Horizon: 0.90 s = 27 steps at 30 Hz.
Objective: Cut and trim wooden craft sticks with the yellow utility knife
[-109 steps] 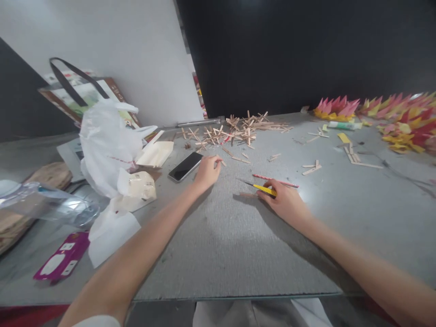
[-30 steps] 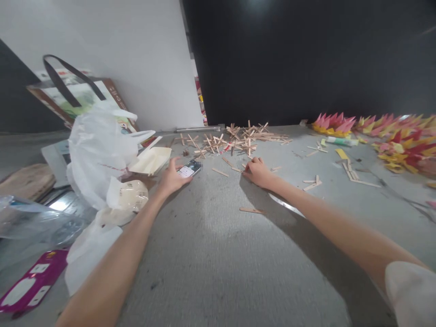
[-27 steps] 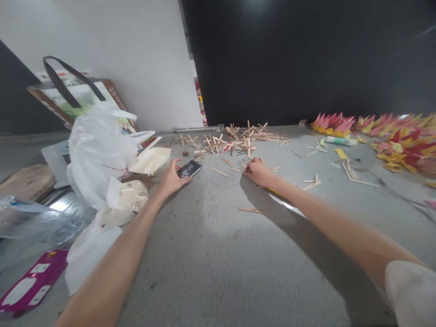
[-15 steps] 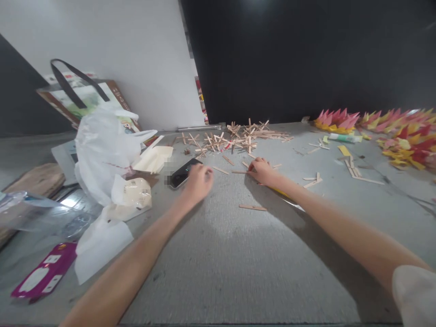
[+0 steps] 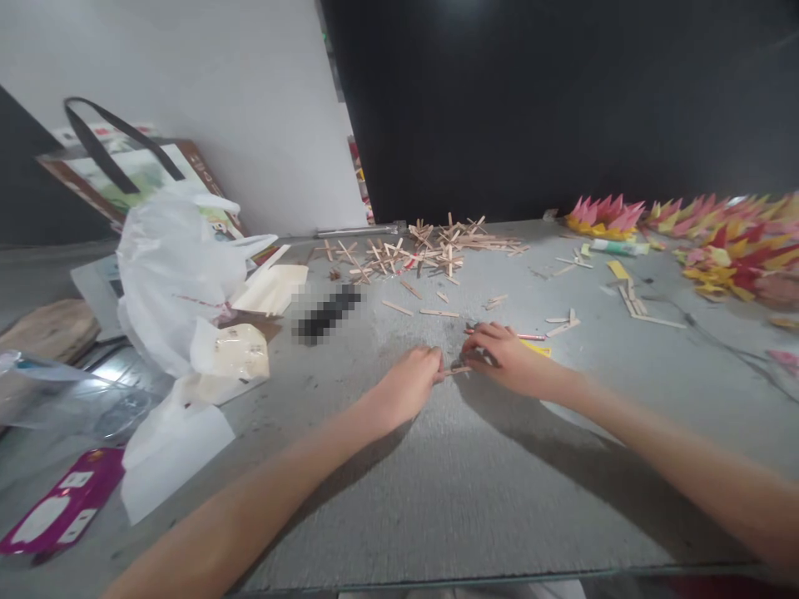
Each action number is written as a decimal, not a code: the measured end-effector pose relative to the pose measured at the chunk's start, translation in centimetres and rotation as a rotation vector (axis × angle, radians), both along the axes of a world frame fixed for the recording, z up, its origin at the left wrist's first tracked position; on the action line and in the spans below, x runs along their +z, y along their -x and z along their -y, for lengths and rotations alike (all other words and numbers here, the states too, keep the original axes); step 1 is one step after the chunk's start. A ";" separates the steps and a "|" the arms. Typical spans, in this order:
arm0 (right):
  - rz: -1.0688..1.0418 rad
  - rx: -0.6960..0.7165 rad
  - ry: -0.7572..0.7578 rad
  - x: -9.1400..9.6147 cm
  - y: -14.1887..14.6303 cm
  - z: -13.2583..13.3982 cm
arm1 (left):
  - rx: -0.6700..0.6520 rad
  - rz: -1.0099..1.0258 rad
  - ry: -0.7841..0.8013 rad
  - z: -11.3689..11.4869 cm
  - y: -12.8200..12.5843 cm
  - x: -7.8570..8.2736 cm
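A small flat wooden stick (image 5: 455, 370) lies low over the grey table between my two hands. My left hand (image 5: 409, 387) is closed with its fingertips pinching the stick's left end. My right hand (image 5: 503, 359) has bent fingers, and their tips meet the stick's right end. Just beyond my right hand lies a thin red pencil (image 5: 530, 336), partly covered by the fingers. A yellow strip (image 5: 538, 349) shows beside that wrist. Farther off are another flat stick (image 5: 439, 314) and a few short loose ones.
A heap of joined wooden sticks (image 5: 430, 248) lies near the dark panel. Pink and yellow paper petal shapes (image 5: 605, 218) and a glue tube (image 5: 619, 248) sit at right. At left are a white plastic bag (image 5: 178, 279), a carry bag (image 5: 150, 170) and a purple packet (image 5: 66, 503).
My left hand has come right and nearer, away from the phone, onto the stick. My right hand has let go of the farther stick and come nearer. The view has shifted slightly.
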State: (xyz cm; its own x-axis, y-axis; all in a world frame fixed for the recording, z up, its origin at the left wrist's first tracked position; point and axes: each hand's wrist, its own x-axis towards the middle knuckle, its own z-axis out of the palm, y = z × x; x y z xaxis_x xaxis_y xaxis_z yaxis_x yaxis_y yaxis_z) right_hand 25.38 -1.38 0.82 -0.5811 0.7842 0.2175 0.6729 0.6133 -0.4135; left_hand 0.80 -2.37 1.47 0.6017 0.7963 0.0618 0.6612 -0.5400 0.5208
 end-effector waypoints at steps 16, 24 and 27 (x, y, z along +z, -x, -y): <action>0.136 0.157 -0.271 -0.2 2.2 3.7 | -0.205 -0.013 -0.138 0.8 0.1 0.5; 0.167 -0.064 -0.291 -0.1 1.9 2.9 | -0.145 0.086 -0.065 -1.1 -0.3 0.8; 0.096 -0.290 -0.321 0.2 0.6 2.1 | -0.009 0.243 0.093 -2.0 -0.4 0.6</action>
State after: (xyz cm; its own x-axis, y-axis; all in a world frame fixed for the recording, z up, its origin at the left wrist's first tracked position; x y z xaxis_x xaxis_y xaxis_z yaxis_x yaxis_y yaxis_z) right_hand 24.73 -3.49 0.97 -0.3764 0.8191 0.4329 0.8621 0.4809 -0.1601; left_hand 1.19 -0.38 2.11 0.5855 0.7998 0.1327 0.5055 -0.4881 0.7115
